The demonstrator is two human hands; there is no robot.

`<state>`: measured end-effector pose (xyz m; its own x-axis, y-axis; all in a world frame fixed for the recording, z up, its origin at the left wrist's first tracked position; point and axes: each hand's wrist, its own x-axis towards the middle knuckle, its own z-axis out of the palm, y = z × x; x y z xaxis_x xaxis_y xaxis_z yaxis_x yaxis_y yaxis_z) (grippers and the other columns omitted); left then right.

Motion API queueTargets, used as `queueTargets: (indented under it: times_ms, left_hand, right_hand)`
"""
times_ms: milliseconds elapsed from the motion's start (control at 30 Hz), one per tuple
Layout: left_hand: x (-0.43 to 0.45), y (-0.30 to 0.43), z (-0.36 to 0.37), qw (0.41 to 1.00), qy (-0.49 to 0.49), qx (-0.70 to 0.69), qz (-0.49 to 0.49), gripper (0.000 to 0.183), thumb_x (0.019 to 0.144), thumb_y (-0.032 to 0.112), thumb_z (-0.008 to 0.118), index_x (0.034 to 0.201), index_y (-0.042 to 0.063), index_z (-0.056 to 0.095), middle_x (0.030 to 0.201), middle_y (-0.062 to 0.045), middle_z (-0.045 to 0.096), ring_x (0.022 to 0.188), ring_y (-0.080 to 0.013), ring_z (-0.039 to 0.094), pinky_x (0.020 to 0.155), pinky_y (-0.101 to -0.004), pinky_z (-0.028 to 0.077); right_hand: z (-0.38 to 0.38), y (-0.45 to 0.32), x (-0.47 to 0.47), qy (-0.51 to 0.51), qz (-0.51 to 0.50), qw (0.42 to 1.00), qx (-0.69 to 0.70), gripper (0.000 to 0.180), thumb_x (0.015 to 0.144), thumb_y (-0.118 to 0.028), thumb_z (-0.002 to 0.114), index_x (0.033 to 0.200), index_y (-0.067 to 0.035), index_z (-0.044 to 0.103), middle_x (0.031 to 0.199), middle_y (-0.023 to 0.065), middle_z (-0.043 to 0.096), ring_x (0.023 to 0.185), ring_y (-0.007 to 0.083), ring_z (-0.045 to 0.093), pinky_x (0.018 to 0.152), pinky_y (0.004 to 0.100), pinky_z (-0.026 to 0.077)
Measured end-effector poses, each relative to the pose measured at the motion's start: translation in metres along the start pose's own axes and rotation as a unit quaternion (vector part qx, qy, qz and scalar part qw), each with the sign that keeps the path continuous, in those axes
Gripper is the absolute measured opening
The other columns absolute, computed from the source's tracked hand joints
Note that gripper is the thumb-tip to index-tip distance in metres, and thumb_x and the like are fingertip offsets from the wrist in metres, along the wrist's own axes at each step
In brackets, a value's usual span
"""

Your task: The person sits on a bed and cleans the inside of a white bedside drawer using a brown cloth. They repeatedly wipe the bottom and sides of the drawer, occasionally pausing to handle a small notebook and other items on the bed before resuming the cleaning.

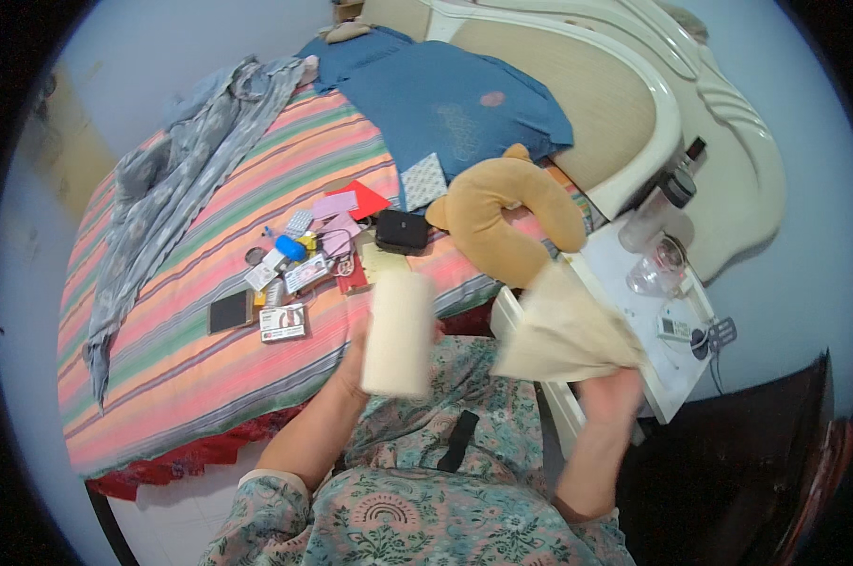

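Observation:
My left hand point(356, 354) is wrapped around a cream-coloured roll point(398, 336), which looks like a paper towel roll and is blurred. Most of the fingers are hidden behind it. My right hand point(610, 396), also blurred, grips a cream sheet point(568, 329) by its lower right corner, and the rest of the sheet fans out up and to the left. The sheet and the roll are apart. Both hands are above my lap, between the bed and the white bedside cabinet point(614, 283).
A tan neck pillow point(483, 205), a black case point(402, 232), a white box point(283, 322) and several small items lie on the striped bedspread point(186, 283). A bottle point(652, 209) and a clear jar point(656, 272) stand on the cabinet. Its drawer point(564, 417) is pulled out.

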<state>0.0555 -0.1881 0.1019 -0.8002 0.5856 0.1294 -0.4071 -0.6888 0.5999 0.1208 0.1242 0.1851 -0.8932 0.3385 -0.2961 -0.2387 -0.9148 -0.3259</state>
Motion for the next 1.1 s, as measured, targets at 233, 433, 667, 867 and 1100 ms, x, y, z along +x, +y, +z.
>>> queueTargets:
  times_ms: [233, 433, 667, 867, 1100]
  left_hand:
    - [-0.077, 0.077, -0.073, 0.915, 0.373, 0.039, 0.150, 0.060, 0.095, 0.050, 0.046, 0.136, 0.006, 0.041, 0.119, -0.013, 0.060, 0.102, -0.0245, 0.063, 0.083, -0.0410, 0.054]
    - [-0.119, 0.138, -0.108, 0.732, 0.544, 0.349, 0.215, 0.066, 0.086, 0.035, 0.066, 0.134, -0.001, 0.038, 0.118, -0.016, 0.056, 0.099, -0.0237, 0.061, 0.085, -0.0358, 0.051]
    - [-0.119, 0.192, -0.125, 0.568, 0.583, 0.546, 0.199, 0.076, 0.076, 0.029, 0.076, 0.134, 0.000, 0.037, 0.120, -0.017, 0.054, 0.105, -0.0261, 0.058, 0.086, -0.0355, 0.048]
    - [-0.104, 0.231, -0.148, 0.223, 0.457, 0.861, 0.022, 0.074, 0.070, 0.018, 0.075, 0.135, 0.010, 0.041, 0.131, -0.010, 0.050, 0.121, -0.0305, 0.047, 0.096, -0.0457, 0.043]
    - [-0.064, 0.202, -0.122, 0.329, 0.326, 0.885, 0.059, 0.068, 0.080, 0.019, 0.070, 0.139, 0.010, 0.039, 0.140, -0.013, 0.044, 0.128, -0.0334, 0.042, 0.104, -0.0434, 0.038]
  right_hand:
    - [0.027, 0.017, 0.005, -0.036, 0.065, 0.982, -0.174, 0.042, 0.100, -0.027, 0.039, 0.131, 0.001, 0.044, 0.132, 0.0175, 0.051, 0.122, 0.0321, 0.048, 0.107, 0.0460, 0.036]
    - [-0.016, 0.120, 0.046, -0.055, 0.258, 0.937, -0.227, 0.038, 0.097, -0.017, 0.049, 0.130, 0.001, 0.046, 0.128, 0.0142, 0.055, 0.118, 0.0276, 0.053, 0.103, 0.0425, 0.040]
    - [0.011, 0.171, 0.038, -0.165, 0.284, 0.883, -0.334, 0.038, 0.094, -0.012, 0.053, 0.129, 0.001, 0.048, 0.125, 0.0125, 0.057, 0.116, 0.0266, 0.055, 0.100, 0.0399, 0.043]
    - [0.015, 0.173, 0.049, -0.122, 0.325, 0.880, -0.323, 0.041, 0.092, -0.006, 0.054, 0.132, 0.001, 0.044, 0.128, 0.0114, 0.055, 0.115, 0.0257, 0.055, 0.099, 0.0393, 0.043]
    - [0.009, 0.154, 0.050, -0.186, 0.301, 0.848, -0.395, 0.038, 0.092, -0.009, 0.058, 0.126, 0.004, 0.050, 0.123, 0.0118, 0.058, 0.109, 0.0223, 0.058, 0.094, 0.0363, 0.046]
